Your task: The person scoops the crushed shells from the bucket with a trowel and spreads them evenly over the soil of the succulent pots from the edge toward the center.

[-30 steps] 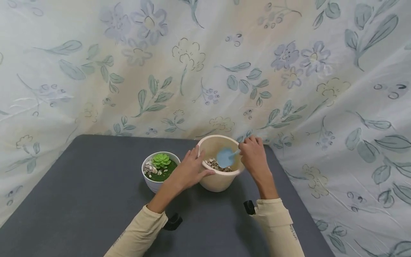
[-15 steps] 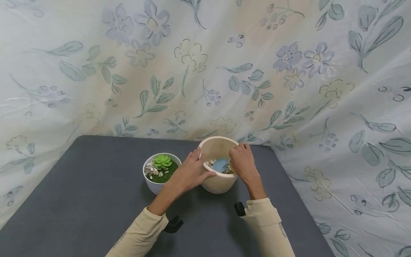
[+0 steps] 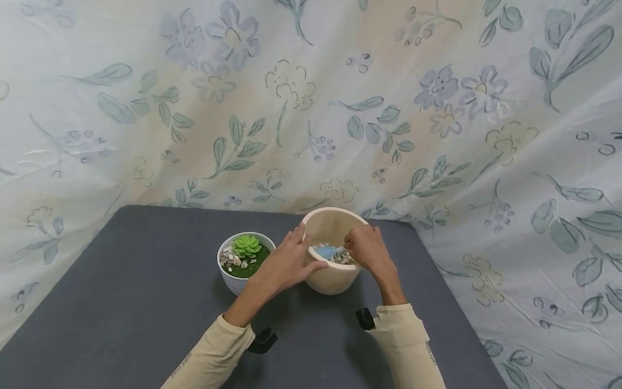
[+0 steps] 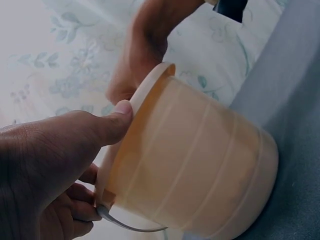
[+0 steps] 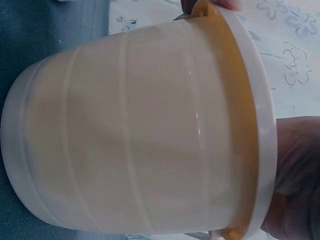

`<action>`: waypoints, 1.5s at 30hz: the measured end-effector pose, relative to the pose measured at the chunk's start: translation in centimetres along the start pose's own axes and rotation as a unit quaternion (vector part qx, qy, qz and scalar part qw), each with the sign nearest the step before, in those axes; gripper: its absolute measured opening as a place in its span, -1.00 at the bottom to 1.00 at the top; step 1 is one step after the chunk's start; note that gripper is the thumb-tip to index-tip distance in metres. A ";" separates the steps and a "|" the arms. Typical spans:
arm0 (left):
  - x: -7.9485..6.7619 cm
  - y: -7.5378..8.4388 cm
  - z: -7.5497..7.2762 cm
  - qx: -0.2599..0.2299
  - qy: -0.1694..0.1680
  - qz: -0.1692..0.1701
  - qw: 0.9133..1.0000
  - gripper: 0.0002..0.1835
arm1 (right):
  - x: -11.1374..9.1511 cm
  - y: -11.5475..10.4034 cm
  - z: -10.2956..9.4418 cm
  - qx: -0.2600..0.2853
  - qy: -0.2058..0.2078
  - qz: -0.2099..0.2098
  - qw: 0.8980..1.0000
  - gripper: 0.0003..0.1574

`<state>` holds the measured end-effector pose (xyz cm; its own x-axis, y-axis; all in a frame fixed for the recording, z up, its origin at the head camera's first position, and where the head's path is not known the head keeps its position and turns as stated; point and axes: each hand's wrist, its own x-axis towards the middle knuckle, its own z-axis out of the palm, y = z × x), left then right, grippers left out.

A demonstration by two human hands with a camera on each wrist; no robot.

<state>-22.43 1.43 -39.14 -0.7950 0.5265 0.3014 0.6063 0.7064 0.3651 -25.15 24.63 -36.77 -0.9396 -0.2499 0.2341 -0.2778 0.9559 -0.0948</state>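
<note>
A cream plastic bucket (image 3: 326, 280) stands upright on the grey table, with pebbles (image 3: 344, 259) at its bottom. My left hand (image 3: 283, 260) grips the bucket's left rim; in the left wrist view its thumb lies over the rim and its fingers lie near the wire handle (image 4: 131, 227). Curled around the handle of a small blue shovel (image 3: 324, 252), my right hand (image 3: 367, 246) reaches inside the bucket. The shovel's blade lies low at the pebbles, pointing left. In the right wrist view the bucket wall (image 5: 150, 130) hides the shovel and fingers.
Just left of the bucket, close to my left forearm, stands a white pot (image 3: 233, 282) with a green succulent (image 3: 246, 246), pale stones and green moss. Behind the grey table (image 3: 146, 302) hangs a floral curtain (image 3: 301, 108), which also runs along the right side.
My right hand has moved left and down into the bucket. The shovel's blade has dropped from above the pebbles to lie among them, further left. My left hand stays on the rim.
</note>
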 end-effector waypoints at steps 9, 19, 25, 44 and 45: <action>0.1 -0.1 -0.1 -0.007 -0.014 -0.007 1.000 -0.08 | -1.3 1.0 -0.7 0.039 0.069 0.028 0.996 -0.90; 0.2 -0.1 -0.1 -0.015 -0.015 -0.014 1.000 -0.07 | -2.4 1.7 -1.9 0.041 0.113 0.039 0.992 -0.92; 0.1 -0.2 -0.1 -0.019 -0.006 -0.015 1.000 -0.09 | -3.3 2.4 -2.5 0.048 0.128 0.048 0.989 -0.89; -2.0 -1.6 -0.8 -0.015 0.003 -0.046 0.999 -0.04 | -6.0 2.2 -5.2 0.076 0.187 0.032 0.979 -0.88; -2.2 -1.7 -1.0 -0.012 0.005 -0.047 0.999 -0.05 | -6.0 2.1 -5.4 0.076 0.194 0.025 0.978 -0.88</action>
<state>-21.71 -1.38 -39.51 -0.8481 0.4535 0.2740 0.5296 0.7412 0.4124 -19.00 28.96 -33.17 -0.8144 -0.0980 0.5720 -0.2872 0.9245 -0.2506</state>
